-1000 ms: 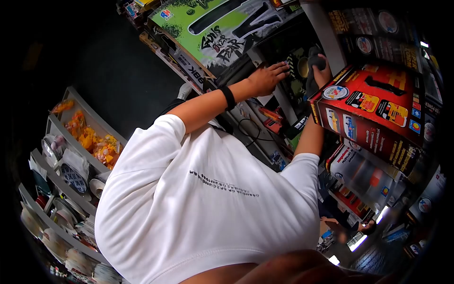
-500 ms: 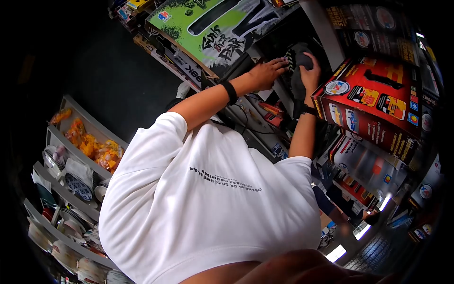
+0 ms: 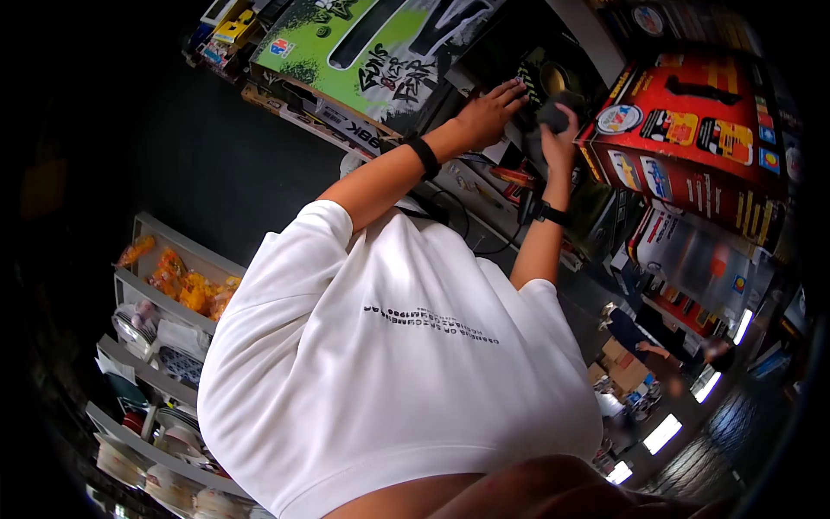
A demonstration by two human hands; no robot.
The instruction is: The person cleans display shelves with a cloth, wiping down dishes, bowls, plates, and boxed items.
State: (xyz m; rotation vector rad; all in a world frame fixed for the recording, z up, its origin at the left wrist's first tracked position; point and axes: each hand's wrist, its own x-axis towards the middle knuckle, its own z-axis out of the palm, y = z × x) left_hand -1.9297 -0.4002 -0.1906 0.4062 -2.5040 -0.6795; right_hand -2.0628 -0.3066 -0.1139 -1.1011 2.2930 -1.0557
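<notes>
My left hand [image 3: 490,116], with a black band on its wrist, reaches to the edge of a dark shelf space, its fingers stretched out. My right hand [image 3: 559,141], below a dark watch, has its fingers round a bunched dark grey cloth [image 3: 553,112]. The cloth lies against dark goods in the shelf, just right of my left fingertips. Beside it shows a dark package with a pale round shape [image 3: 553,80]. What is under the cloth is hidden.
A large green box [image 3: 372,73] stands at the upper left, a red box [image 3: 692,112] at the right. Racks of dishes and orange-yellow bags [image 3: 186,284] are at the left. Another person [image 3: 644,346] is in the right background, near cardboard boxes [image 3: 624,368].
My right hand has moved the grey cloth about over the dark goods, and the cloth looks more bunched now. My left hand stays nearly in place. The view has shifted slightly.
</notes>
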